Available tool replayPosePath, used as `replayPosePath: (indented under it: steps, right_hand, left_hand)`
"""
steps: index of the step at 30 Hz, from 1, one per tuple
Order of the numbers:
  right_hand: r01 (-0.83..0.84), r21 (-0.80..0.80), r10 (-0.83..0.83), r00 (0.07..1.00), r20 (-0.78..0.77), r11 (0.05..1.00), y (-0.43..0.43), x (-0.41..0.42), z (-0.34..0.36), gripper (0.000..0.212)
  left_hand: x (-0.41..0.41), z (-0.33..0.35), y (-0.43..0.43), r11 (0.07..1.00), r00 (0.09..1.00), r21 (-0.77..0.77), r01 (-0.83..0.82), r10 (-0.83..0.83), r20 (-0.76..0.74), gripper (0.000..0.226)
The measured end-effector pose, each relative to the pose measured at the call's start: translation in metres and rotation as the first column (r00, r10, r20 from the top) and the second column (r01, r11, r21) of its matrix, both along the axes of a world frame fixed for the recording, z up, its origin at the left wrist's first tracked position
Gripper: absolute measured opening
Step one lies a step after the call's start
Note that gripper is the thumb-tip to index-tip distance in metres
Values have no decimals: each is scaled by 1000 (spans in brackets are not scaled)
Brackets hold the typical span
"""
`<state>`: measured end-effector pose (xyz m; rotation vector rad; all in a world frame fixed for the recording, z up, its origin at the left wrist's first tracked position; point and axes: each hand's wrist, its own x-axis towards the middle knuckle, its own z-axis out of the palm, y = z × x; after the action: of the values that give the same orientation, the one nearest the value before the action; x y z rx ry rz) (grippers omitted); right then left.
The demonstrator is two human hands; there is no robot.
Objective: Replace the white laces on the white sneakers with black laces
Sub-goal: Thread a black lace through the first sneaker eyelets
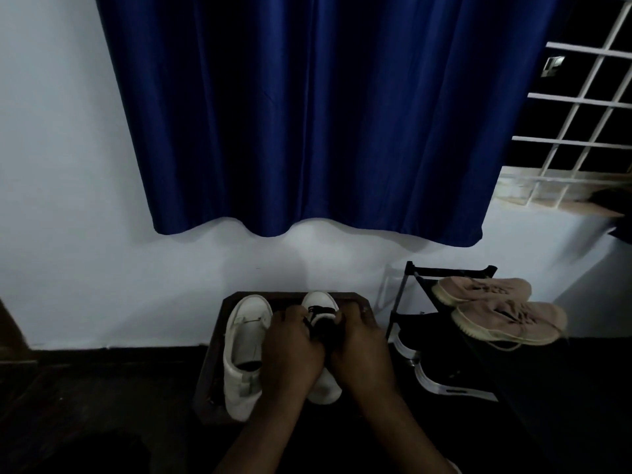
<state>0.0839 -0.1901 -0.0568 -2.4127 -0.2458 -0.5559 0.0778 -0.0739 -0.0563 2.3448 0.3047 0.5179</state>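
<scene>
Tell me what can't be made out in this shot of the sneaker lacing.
1. Head view: the laced sneaker past its toe is covered by the left hand and right hand, so how far the black lace reaches is hidden.
2. Head view: both hands' fingertips curl out of sight, so their grip is unclear.
3. Head view: the dark shoes low in the rack are lost in shadow.

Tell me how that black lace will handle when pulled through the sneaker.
The black lace is probably floppy: it lies bent across the white sneaker. It looks thin and light, so it could slip unless the left hand and right hand pinch it firmly.
</scene>
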Motion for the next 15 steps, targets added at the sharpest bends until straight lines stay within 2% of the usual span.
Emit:
replayPosePath:
  steps: [4,6,9,12,15]
  right_hand:
    - [-18,-132,26,998,60,991,1,7,-3,8]
    - [4,-41,-1,998,58,999,-3,6,-3,15]
    - [82,108,-79,996,-37,991,-13,3,-1,27]
    - [94,71,-82,985,-153,993,-21,4,-2,31]
    - [120,42,-111,980,-164,992,-20,5,-6,17]
  left_hand:
    - [1,-4,2,1000,1000,8,8,-8,5,21]
    - [0,-6,2,1000,999,9,5,-6,39,24]
    - [-3,-5,2,1000,996,-9,1,-1,88,31]
    - [-6,-5,1,1000,992,-14,15,-13,127,34]
    - [-7,-4,2,1000,987,-12,23,-21,157,29]
